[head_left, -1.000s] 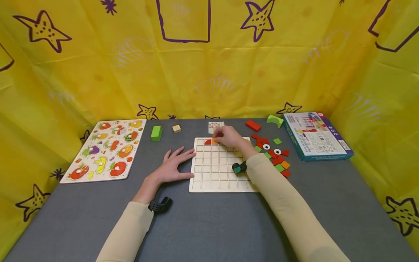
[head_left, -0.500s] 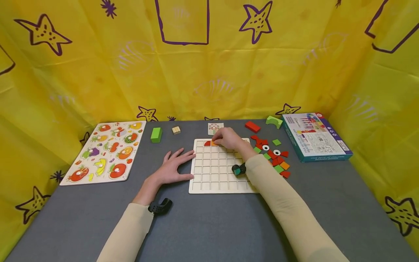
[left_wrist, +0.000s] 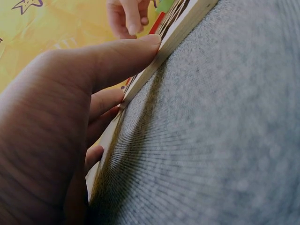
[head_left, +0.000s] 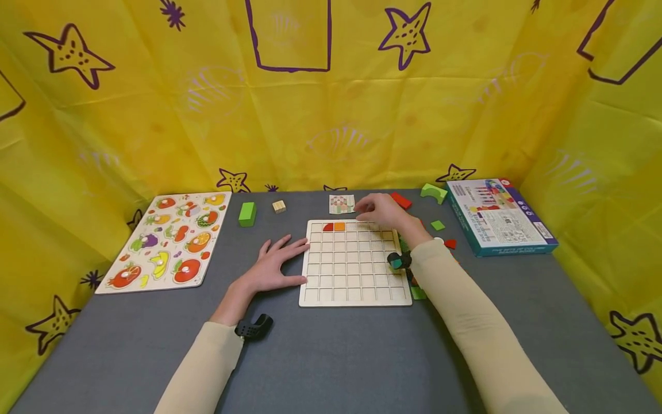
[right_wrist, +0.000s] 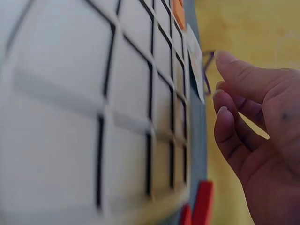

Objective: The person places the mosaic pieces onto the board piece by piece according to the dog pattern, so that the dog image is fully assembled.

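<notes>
The left hand [head_left: 274, 265] lies flat on the grey desk [head_left: 331, 356], fingers straight and spread, fingertips against the left edge of the wooden grid board [head_left: 354, 262]; the left wrist view shows the thumb pressed along that edge [left_wrist: 168, 42]; its grip holds nothing. The right hand [head_left: 385, 213] hovers over the far right corner of the board, fingers loosely curled and slightly apart; the right wrist view shows those fingers [right_wrist: 234, 70] bent above the grid with nothing between them, so this grip is empty as well.

The board lies in the middle of the desk; 2 of its cells hold pieces, a red quarter-round piece [head_left: 328, 226] and an orange square piece [head_left: 339, 226], side by side in the far row near the left corner. A small pattern card [head_left: 342, 203] lies just beyond the board, near the right hand.

To the right of the board lie loose coloured pieces [head_left: 437, 225], partly hidden by the right forearm; further right lies a blue box [head_left: 499, 215]. A red block [head_left: 400, 200] and a green arch block [head_left: 433, 192] lie near the far edge. On the left are a green block [head_left: 247, 213], a small wooden cube [head_left: 279, 206] and a fruit puzzle board [head_left: 168, 238].
</notes>
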{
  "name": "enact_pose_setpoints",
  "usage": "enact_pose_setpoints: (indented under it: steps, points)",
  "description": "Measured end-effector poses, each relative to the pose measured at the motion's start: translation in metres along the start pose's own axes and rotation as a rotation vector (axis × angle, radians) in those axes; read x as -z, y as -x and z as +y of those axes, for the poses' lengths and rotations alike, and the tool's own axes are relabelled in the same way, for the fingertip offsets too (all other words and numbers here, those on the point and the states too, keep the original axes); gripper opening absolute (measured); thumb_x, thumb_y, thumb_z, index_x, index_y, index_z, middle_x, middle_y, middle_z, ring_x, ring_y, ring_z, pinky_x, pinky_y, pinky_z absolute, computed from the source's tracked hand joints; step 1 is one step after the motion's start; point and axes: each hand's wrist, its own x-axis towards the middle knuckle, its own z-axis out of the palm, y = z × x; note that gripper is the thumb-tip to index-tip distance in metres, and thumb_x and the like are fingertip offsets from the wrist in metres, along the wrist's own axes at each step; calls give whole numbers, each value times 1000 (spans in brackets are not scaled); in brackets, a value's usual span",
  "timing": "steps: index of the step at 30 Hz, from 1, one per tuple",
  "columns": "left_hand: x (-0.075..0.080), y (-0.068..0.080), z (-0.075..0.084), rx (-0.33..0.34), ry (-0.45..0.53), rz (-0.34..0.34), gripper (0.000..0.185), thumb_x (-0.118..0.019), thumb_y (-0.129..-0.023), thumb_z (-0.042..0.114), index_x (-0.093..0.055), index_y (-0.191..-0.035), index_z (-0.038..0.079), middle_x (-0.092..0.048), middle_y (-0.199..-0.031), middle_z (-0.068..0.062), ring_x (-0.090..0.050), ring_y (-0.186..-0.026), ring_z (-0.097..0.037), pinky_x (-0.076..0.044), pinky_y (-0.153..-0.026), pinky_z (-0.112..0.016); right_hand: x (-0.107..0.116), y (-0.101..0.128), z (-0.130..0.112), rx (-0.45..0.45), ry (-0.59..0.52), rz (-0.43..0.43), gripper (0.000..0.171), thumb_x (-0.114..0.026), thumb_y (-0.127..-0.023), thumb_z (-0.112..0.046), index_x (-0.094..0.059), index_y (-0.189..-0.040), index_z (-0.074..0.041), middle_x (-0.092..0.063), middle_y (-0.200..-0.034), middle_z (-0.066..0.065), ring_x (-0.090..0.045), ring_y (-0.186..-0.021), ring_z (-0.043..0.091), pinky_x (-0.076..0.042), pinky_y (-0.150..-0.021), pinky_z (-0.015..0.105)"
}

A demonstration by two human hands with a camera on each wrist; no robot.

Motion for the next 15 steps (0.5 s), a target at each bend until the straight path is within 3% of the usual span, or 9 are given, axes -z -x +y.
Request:
enact_pose_setpoints:
  steps: [15]
  points:
    - [-1,0,-1,-3,3,0,83,-75,-85,52,-46,-154,18,-35,-161,0,-16,-151,-36,3,-112,-68,51,37,47,-89,93,90,29,-70,-97,-16,-70,-122,0,-67,-120,17,-59,-108,36,-48,-92,49]
